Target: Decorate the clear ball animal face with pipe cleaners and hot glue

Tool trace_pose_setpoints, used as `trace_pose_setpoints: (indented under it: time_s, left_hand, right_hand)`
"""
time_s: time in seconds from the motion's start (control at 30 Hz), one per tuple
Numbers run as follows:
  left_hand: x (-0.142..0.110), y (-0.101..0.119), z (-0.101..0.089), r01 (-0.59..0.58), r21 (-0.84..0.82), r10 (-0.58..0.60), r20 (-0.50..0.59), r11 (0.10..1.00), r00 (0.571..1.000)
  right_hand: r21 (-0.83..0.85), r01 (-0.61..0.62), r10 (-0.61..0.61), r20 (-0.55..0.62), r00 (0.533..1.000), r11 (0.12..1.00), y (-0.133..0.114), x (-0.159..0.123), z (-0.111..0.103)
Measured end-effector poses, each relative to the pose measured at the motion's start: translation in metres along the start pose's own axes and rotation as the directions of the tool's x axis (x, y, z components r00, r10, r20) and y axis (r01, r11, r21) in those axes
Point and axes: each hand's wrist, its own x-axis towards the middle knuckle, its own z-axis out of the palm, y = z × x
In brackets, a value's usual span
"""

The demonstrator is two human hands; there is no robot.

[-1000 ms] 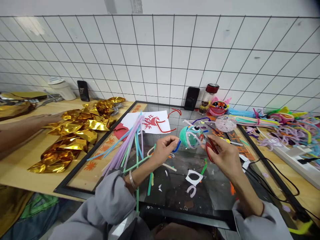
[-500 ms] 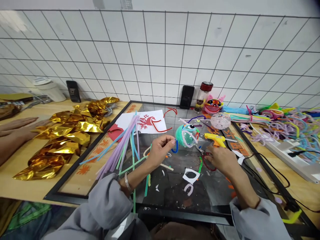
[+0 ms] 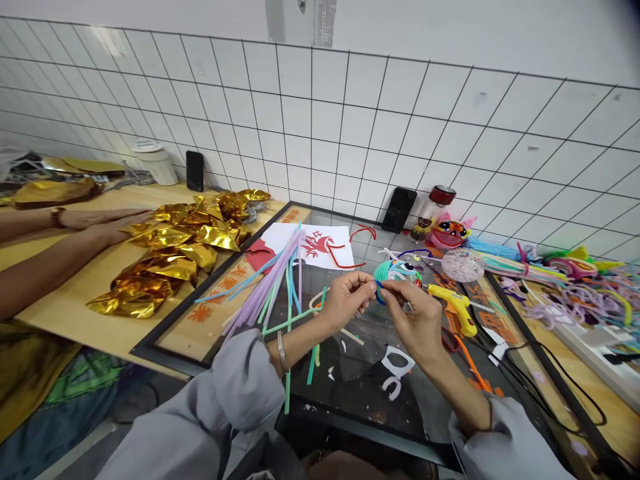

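Note:
A short blue pipe cleaner (image 3: 379, 293) is pinched between the fingertips of both hands, low over the dark glass mat. My left hand (image 3: 347, 300) grips it from the left and my right hand (image 3: 415, 317) from the right, the fingertips almost meeting. Just behind them sits a round craft piece (image 3: 384, 270) wrapped in turquoise pipe cleaner, with a googly eye; my right hand partly hides it. A yellow glue gun (image 3: 457, 308) lies right of my right hand. Closer to me lie a white paper cutout (image 3: 398, 362) and a white curved piece (image 3: 392, 387).
Purple, blue and green pipe cleaners (image 3: 265, 287) lie left over white paper (image 3: 336, 235). At left, a co-worker's hands (image 3: 113, 223) rest by gold foil (image 3: 170, 260). A bottle (image 3: 433, 213) and phone (image 3: 399, 209) stand behind; a power strip (image 3: 595, 350) and cables lie right.
My right hand has left the scissors area beside the glue gun and come to the blue pipe cleaner in my left hand. The view has swung left; the co-worker's hands show more fully.

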Motion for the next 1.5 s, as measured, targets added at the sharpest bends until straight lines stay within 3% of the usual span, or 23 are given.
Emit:
trace_pose_setpoints:
  time_s: [0.23,0.73,0.97,1.07,1.17,1.23,1.33,1.5]
  left_hand:
    - [0.005,-0.001,0.0,0.064,-0.152,-0.058,0.046,0.986,0.997]
    - [0.003,-0.001,-0.002,0.122,-0.155,-0.109,0.085,0.98,0.99]
    - [0.002,0.0,-0.002,0.103,-0.138,-0.089,0.106,0.985,0.99]
    - [0.003,0.002,-0.001,0.111,-0.124,-0.103,0.066,0.986,0.992]
    - [0.006,0.007,-0.003,0.095,-0.203,-0.106,-0.047,0.975,0.993]
    - [0.008,0.011,-0.005,0.094,-0.25,-0.122,-0.099,0.964,0.988]
    - [0.009,0.015,-0.006,0.136,-0.255,-0.163,-0.087,0.957,0.983]
    - [0.008,0.014,-0.004,0.162,-0.297,-0.189,-0.063,0.941,0.98]
  right_hand:
    - [-0.051,0.045,-0.05,-0.097,0.994,0.998,0.007,0.003,0.007]
    - [-0.248,0.203,-0.218,-0.037,0.975,0.947,0.016,-0.003,0.009]
    - [-0.235,0.178,-0.188,-0.02,0.982,0.956,0.015,-0.004,0.009]
    - [-0.155,0.127,-0.13,-0.014,0.991,0.98,0.013,-0.002,0.007]
    - [0.012,-0.035,0.035,0.007,0.999,0.999,0.016,-0.001,0.005]
    - [0.163,-0.162,0.158,0.034,0.987,0.973,0.019,0.0,0.005]
    - [0.315,-0.285,0.279,0.065,0.958,0.905,0.024,-0.001,0.006]
    - [0.26,-0.295,0.298,0.027,0.954,0.92,0.024,-0.001,0.006]
